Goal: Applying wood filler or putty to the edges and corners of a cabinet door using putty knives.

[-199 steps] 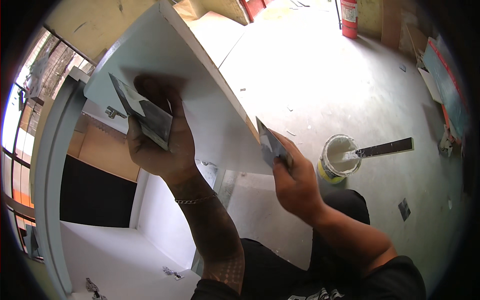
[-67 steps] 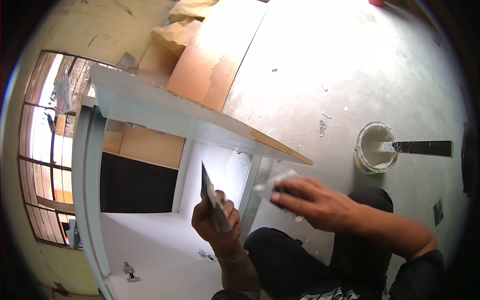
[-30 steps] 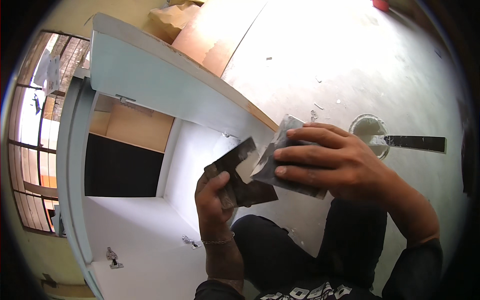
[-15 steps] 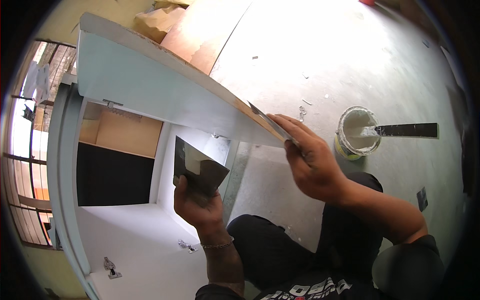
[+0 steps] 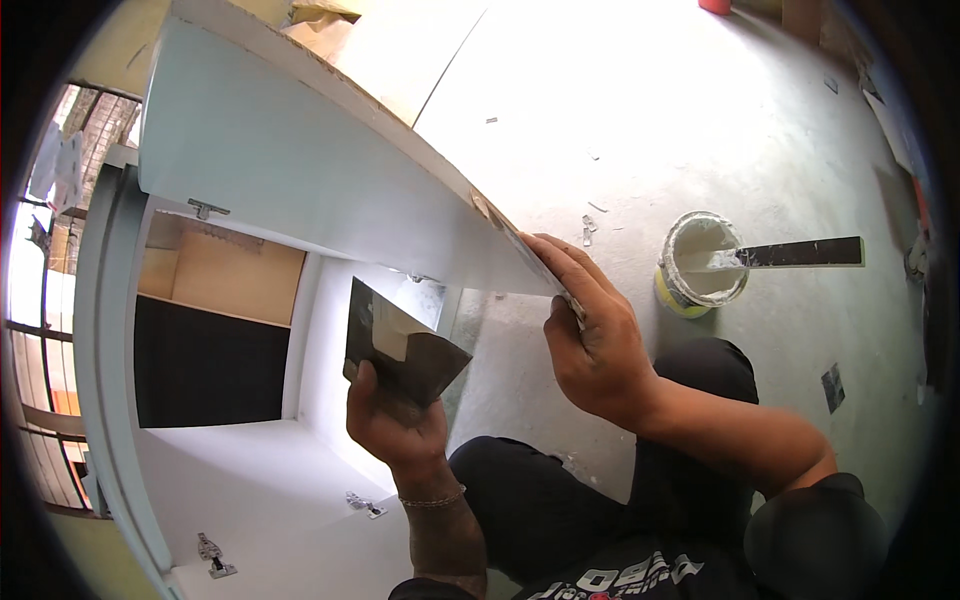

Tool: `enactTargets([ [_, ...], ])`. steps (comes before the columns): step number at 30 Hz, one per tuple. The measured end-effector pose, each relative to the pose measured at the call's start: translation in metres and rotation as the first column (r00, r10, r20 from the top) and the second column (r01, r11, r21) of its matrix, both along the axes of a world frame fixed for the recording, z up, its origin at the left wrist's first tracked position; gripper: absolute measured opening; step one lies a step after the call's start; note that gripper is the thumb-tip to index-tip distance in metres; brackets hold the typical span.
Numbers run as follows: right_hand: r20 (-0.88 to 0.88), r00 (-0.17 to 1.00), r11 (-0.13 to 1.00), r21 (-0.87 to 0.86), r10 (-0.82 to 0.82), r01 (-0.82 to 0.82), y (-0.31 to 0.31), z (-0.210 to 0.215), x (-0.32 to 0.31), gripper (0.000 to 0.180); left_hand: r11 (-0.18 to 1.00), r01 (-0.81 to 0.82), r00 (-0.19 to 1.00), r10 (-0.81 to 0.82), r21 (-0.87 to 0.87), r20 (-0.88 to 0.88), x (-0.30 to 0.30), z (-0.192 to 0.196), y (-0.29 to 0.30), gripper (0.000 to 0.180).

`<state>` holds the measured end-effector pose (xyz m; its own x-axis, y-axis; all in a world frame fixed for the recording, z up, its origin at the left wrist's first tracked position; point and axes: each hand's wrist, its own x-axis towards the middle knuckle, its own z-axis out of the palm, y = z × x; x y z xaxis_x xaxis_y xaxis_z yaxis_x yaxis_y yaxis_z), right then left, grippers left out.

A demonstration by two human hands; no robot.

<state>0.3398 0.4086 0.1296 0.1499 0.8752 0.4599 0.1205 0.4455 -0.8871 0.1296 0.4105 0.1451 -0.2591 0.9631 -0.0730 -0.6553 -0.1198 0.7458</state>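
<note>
Right hand (image 5: 590,340): now pressing a small knife (image 5: 530,255) flat along the door (image 5: 300,170) edge, up from the left hand's knife. Left hand (image 5: 395,425): clamped on a broad putty knife (image 5: 400,345), held low beside the cabinet (image 5: 110,330). Filling of the edge appears under way; bucket (image 5: 700,262) stands apart.

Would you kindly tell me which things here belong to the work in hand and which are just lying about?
In use:
- left hand holding a putty knife
- right hand pressing a blade along the cabinet door edge
- filler tub

Lying about:
- loose hinges
- scraps on the floor
</note>
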Motion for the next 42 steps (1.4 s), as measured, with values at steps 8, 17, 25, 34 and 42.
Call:
enactTargets([
  [8, 0.011, 1.0, 1.0, 0.019, -0.02, 0.019, 0.01, 0.003, -0.014, 0.061, 0.83, 0.445, 0.854, -0.507, 0.337, 0.12, 0.003, 0.005, 0.061, 0.053],
  [17, 0.018, 1.0, 0.998, -0.059, 0.025, -0.024, 0.001, -0.008, 0.005, 0.062, 0.861, 0.403, 0.896, -0.44, 0.311, 0.056, 0.025, 0.015, 0.09, 0.057],
  [25, 0.042, 0.995, 0.996, -0.003, -0.095, 0.095, 0.011, -0.018, -0.024, 0.07, 0.852, 0.368, 0.897, -0.431, 0.373, 0.099, 0.035, 0.007, 0.093, 0.058],
  [34, 0.008, 0.998, 0.996, -0.046, -0.07, 0.07, 0.012, -0.026, -0.014, 0.065, 0.806, 0.41, 0.869, -0.488, 0.427, 0.086, 0.033, -0.001, 0.102, 0.065],
  [42, 0.01, 0.995, 0.989, -0.11, -0.102, 0.103, -0.002, -0.045, -0.016, 0.069, 0.833, 0.382, 0.892, -0.446, 0.401, 0.077, 0.036, 0.002, 0.099, 0.056],
])
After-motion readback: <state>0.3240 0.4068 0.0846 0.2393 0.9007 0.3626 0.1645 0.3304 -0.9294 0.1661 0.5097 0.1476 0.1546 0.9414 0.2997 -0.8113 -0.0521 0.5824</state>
